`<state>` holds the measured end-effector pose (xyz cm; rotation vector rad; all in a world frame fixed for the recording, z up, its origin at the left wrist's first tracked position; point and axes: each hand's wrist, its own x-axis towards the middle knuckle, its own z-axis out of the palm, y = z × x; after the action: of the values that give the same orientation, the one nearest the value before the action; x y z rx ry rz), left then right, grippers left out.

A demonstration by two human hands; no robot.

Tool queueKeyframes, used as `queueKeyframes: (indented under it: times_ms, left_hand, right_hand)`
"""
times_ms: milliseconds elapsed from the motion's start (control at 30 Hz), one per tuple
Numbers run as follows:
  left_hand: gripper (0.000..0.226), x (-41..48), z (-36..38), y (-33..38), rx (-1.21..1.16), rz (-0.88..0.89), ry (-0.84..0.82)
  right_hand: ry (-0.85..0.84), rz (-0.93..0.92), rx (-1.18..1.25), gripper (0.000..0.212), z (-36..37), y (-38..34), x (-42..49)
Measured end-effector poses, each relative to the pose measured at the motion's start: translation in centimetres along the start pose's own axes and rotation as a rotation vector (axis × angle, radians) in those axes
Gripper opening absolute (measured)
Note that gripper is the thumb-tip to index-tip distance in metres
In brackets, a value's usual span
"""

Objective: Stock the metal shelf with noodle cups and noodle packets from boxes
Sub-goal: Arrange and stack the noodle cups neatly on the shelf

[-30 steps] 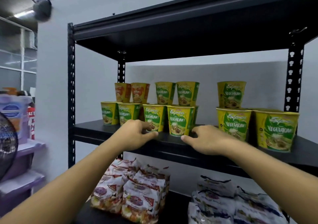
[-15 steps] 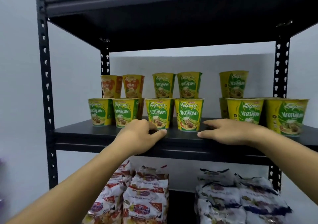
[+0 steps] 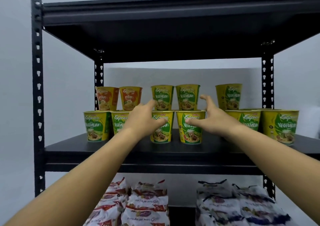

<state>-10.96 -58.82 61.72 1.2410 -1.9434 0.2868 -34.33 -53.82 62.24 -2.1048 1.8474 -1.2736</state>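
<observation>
Single head-worn camera faces the metal shelf (image 3: 173,163) straight on, from close.

Your clear way in runs along the bare front strip of the middle board (image 3: 103,149), ahead of the lower row of noodle cups (image 3: 190,135). Above the upper row of cups (image 3: 187,96), open room reaches to the top board (image 3: 173,40). A gap splits the centre stack from the right-hand cups (image 3: 251,123); your right hand (image 3: 213,120) stands in it. Below, a dark channel separates the red packets (image 3: 138,208) from the blue packets (image 3: 233,208). The front left post (image 3: 37,87) fences that side.
</observation>
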Motion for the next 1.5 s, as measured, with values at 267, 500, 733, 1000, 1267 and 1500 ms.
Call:
queueKeyframes:
  times_ms: [267, 500, 733, 1000, 1267, 1500]
  left_hand:
    - [0.063, 0.6, 1.4, -0.3, 0.039, 0.005, 0.070]
    - [0.060, 0.8, 1.8, 0.1, 0.011, 0.030, 0.083]
    - [0.069, 0.6, 1.2, 0.0, 0.036, 0.045, 0.062]
    - [0.068, 4.7, -2.6, -0.1, -0.066, -0.034, 0.103]
    - [0.055, 10.7, -2.0, -0.2, -0.088, -0.262, -0.246]
    - [0.088, 12.6, -0.4, -0.7, -0.258, -0.447, -0.469]
  right_hand:
    - [0.011, -0.010, 0.010, 0.076, 0.0, 0.4, 0.3]
    - [0.004, 0.024, -0.020, 0.078, -0.8, 0.3, -0.3]
    - [0.013, 0.006, 0.003, 0.082, -1.0, 0.4, -0.3]
    - [0.107, -0.004, -0.076, 0.069, -3.8, -0.6, 3.7]
    - [-0.077, 0.344, -0.053, 0.082, -3.6, -0.3, 10.5]
    - [-0.285, 0.394, 0.059, 0.090, -1.9, 0.8, 13.2]
